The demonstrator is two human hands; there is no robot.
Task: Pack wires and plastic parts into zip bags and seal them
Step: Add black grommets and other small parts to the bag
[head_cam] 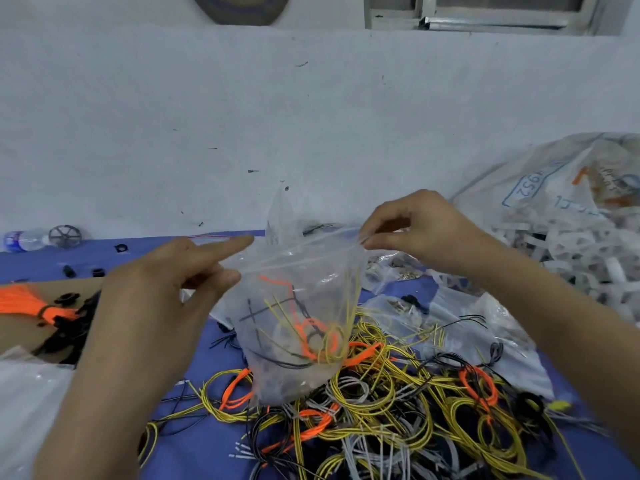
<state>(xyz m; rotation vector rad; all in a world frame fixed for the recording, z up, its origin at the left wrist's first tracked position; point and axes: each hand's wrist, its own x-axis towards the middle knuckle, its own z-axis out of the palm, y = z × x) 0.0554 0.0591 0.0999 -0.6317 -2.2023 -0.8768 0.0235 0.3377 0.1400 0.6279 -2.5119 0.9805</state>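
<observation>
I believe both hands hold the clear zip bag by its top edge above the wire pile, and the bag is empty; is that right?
No: the head view shows orange, yellow and black wires inside the zip bag. The left hand and right hand do hold its top edge above the wire pile.

Two hands counted: left hand [162, 289], right hand [422, 233]. One zip bag [298, 306] seen. One water bottle [24, 240], one metal wheel [65, 236], one big sack [554, 188] noted. Loose black parts [98, 271] on the cloth [207, 441]: roughly three, blurred. Wire coils [381, 393]: too tangled to be counted.
</observation>
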